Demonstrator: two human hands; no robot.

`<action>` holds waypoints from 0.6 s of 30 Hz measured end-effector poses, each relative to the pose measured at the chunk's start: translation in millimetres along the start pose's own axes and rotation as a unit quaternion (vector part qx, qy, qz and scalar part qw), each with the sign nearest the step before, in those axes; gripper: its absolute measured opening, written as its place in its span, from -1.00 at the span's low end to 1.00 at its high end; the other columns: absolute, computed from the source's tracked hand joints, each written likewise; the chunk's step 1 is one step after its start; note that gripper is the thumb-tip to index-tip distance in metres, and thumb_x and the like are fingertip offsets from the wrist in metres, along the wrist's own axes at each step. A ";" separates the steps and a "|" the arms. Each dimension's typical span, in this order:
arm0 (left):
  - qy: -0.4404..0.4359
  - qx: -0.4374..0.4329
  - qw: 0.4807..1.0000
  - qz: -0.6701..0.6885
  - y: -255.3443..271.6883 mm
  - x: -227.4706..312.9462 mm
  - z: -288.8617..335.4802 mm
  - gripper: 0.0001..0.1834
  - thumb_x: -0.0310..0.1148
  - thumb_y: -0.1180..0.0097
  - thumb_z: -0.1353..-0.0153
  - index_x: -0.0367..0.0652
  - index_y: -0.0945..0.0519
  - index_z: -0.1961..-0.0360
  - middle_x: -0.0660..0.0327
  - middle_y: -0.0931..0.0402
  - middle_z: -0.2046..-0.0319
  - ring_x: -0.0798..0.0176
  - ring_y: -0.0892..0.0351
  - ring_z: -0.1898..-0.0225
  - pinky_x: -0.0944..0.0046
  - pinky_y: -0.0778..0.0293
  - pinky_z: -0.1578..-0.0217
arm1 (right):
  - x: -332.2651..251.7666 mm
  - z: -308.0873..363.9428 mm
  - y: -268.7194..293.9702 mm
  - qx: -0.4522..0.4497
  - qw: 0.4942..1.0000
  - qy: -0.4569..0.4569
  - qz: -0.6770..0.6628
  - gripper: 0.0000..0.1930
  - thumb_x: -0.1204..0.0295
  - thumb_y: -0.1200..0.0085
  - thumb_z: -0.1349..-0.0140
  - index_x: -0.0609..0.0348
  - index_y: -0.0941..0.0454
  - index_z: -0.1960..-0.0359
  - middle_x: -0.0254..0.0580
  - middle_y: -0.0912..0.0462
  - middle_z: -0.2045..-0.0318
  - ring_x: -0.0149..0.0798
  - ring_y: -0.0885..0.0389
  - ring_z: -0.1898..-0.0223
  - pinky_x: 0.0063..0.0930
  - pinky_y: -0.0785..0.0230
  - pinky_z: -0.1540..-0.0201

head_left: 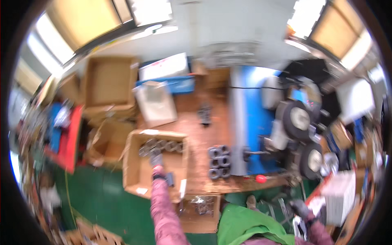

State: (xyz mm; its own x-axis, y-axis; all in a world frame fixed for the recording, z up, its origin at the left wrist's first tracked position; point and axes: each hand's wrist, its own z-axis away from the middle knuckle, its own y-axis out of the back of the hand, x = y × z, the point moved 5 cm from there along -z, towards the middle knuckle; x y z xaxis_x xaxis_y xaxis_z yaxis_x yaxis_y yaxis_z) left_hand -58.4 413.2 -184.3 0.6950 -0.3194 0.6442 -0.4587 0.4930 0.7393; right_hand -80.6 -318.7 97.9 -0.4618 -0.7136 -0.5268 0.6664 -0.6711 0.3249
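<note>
My left hand (157, 163), in a grey glove with a pink sleeve, reaches into an open cardboard box (134, 179) and is on a grey ring-shaped metal part (155, 154). A row of similar grey parts (163, 145) lies along the box's far side. More of these parts are stacked in a block (219, 162) on the wooden bench (196, 122). My right hand (301, 209), also gloved, is low at the right near a white bundle (341, 196); motion blur hides whether it holds anything.
A blue machine (249, 122) with round black wheels (300, 118) stands at the right of the bench. Several open cardboard boxes (108, 83) sit at the left and back. A small box of metal bits (200, 206) is below the bench edge. Green floor (102, 200) lies at the lower left.
</note>
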 end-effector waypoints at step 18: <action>-0.003 -0.240 0.764 0.599 75.6 38.9 174.4 -0.71 -0.17 0.12 -0.19 -0.06 -0.56 0.23 0.17 -0.55 0.17 0.10 -0.51 0.13 0.01 -0.34 0.04 | 68.4 -18.4 28.0 -0.036 0.937 0.008 -0.347 -0.83 0.40 0.03 -0.20 0.20 -0.44 0.23 -0.31 -0.54 0.41 -0.54 -0.43 0.54 -0.70 -0.35 0.54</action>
State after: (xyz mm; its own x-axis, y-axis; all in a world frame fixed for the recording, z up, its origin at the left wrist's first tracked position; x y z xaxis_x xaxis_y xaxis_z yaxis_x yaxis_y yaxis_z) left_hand -162.7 296.9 -69.1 -0.0672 0.5901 0.8045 -0.5060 0.6748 -0.5373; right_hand -82.7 -382.6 56.4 -0.7905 -0.1080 -0.6028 0.2479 -0.9565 -0.1536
